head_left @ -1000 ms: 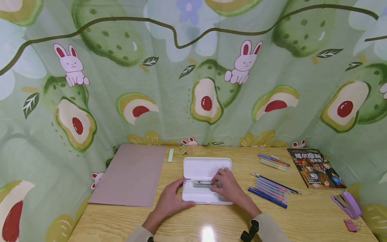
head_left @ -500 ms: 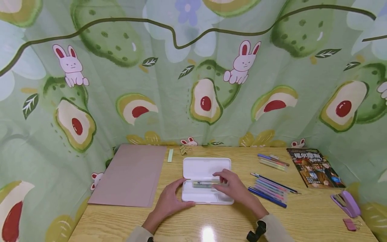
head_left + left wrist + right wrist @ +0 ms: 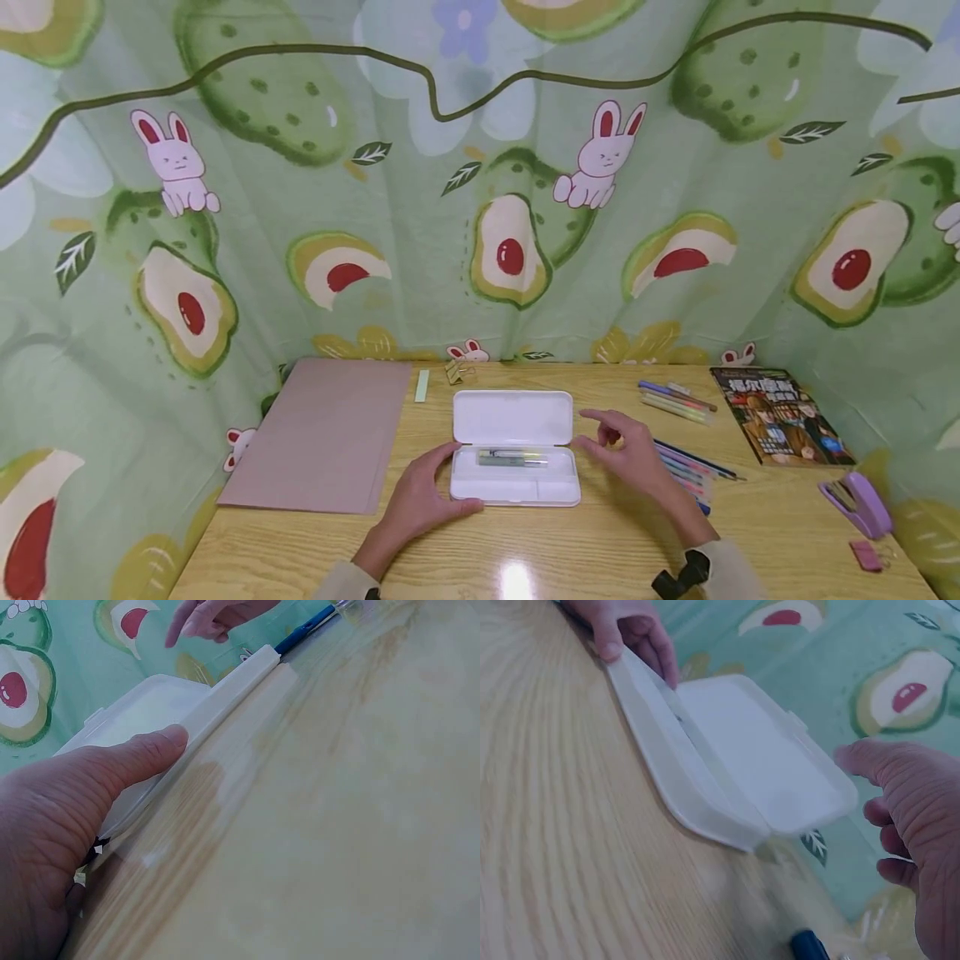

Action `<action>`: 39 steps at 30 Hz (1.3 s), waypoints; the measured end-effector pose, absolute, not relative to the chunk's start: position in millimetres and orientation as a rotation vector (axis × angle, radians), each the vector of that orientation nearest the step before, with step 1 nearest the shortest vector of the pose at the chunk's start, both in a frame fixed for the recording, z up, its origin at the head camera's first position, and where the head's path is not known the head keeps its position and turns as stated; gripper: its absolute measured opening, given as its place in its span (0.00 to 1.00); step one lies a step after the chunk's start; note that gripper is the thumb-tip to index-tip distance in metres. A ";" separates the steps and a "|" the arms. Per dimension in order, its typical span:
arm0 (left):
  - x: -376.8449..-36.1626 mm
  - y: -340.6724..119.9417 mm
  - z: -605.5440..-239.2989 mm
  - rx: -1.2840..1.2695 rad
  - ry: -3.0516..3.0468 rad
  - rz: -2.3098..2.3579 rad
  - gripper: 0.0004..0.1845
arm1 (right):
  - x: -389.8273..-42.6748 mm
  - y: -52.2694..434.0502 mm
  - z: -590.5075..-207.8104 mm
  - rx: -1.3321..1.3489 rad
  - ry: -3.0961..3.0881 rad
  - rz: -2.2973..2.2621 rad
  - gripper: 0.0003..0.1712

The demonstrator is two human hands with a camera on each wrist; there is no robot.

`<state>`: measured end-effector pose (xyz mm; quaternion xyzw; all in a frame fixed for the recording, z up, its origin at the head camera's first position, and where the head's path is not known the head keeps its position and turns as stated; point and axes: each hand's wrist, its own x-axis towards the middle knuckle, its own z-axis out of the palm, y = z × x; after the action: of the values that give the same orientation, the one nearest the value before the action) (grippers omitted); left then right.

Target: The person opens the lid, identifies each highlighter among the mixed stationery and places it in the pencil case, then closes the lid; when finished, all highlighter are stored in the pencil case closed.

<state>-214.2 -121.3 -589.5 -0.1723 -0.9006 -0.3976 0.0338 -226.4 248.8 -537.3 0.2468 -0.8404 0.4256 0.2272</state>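
Since a second ago our right hand [image 3: 633,454] has lifted off the pen [image 3: 512,457], fingers relaxed and empty, while our left hand [image 3: 420,498] grips the open pencil case [image 3: 514,492] to steady it.

pencil case [image 3: 512,429]: white
folder [image 3: 322,433]: dusty pink
stapler [image 3: 858,503]: lilac
table [image 3: 525,550]: light wood grain
curtain [image 3: 420,217]: green, avocados, rabbits

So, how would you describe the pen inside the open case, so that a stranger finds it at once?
Find the white plastic pencil case lying open in the middle of the wooden desk, the left hand holding its left end. The greenish translucent pen lies alone in its tray, whereas the other pens lie loose on the desk.
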 end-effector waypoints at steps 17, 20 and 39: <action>-217.5 -121.8 -596.5 -0.541 -2.777 -1.195 0.55 | -232.0 338.0 -541.0 0.315 -2.465 1.015 0.25; -216.9 -121.8 -595.3 -0.540 -2.775 -1.205 0.55 | -236.0 353.0 -541.1 0.275 -2.491 0.954 0.26; -216.8 -122.7 -595.8 -0.536 -2.776 -1.214 0.54 | -245.3 399.0 -556.6 0.073 -2.797 0.814 0.19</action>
<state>-216.8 -122.7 -595.8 -0.1742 -0.9018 -0.3942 0.0324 -245.3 399.0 -556.6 0.0250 -0.9536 0.2776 0.1136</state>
